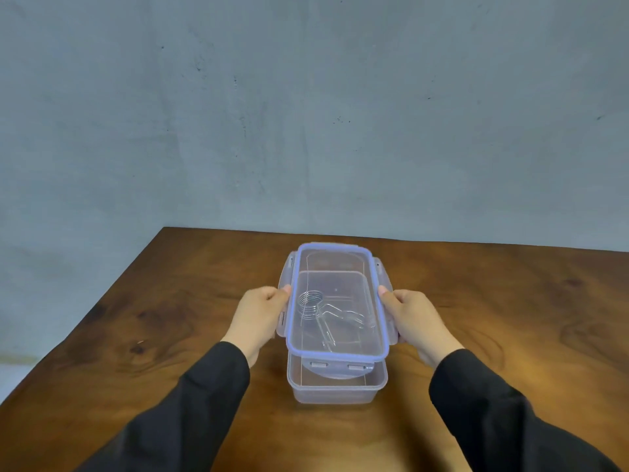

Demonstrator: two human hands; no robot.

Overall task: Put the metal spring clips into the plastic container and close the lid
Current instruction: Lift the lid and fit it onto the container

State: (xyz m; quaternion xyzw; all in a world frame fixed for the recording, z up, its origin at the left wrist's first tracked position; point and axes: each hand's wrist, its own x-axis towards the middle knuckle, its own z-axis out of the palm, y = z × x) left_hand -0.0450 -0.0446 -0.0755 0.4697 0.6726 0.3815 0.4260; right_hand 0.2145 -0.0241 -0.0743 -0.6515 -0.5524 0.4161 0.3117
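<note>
A clear plastic container (337, 386) stands on the wooden table. Above it I hold the clear lid (335, 267) with a blue seal rim, tilted and shifted toward the far side, so the container's near end shows uncovered. My left hand (260, 316) grips the lid's left edge and my right hand (415, 318) grips its right edge, thumbs on top. Through the lid a metal spring clip (311, 303) with a coiled end and long wire arms lies inside the container.
The brown wooden table (136, 335) has its left edge running diagonally at the left and its far edge against a grey wall (306, 114). Black sleeves cover both forearms.
</note>
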